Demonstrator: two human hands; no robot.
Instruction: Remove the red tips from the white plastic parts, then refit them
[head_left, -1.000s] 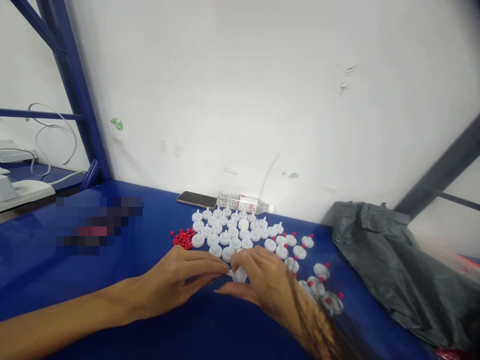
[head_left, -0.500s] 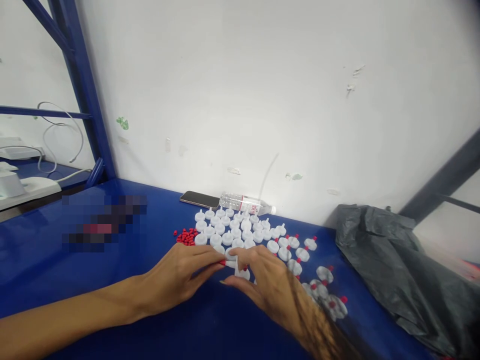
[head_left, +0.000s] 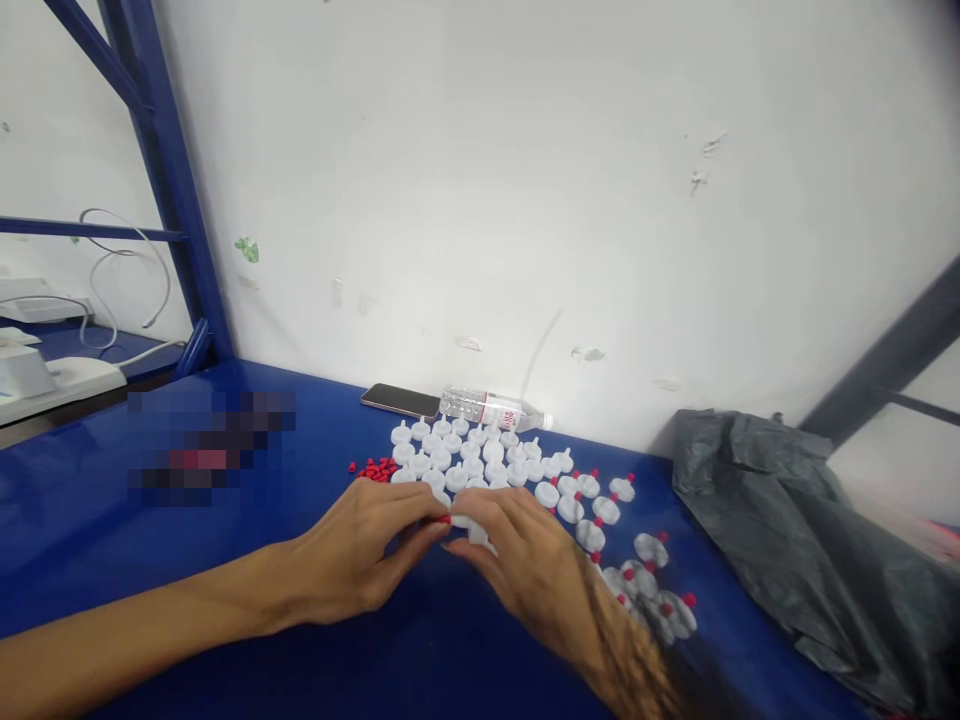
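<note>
My left hand [head_left: 365, 548] is closed, thumb and fingertips pinching a small red cap [head_left: 445, 519]. Facing it, my right hand [head_left: 525, 555] grips a white plastic spouted lid [head_left: 475, 531], mostly covered by the fingers. The red cap meets the lid's spout tip between the two hands; how far it sits on is hidden. Just beyond my hands stand many white spouted lids [head_left: 456, 478] with bare spouts. A heap of loose red caps [head_left: 377, 470] lies past my left hand. To the right are spread lids with red tips [head_left: 590, 535].
A phone [head_left: 400, 400] and a clear bottle [head_left: 495, 408] lie at the back of the blue table [head_left: 315, 420], against the wall. A dark grey plastic bag [head_left: 780, 540] covers the right side. A blue metal post [head_left: 176, 190] rises at the left; a blurred patch lies before it.
My right hand's fingers have closed in around the white lid, now hiding more of it, and the thumb has come nearer. My left hand keeps its pinch on the red cap.
</note>
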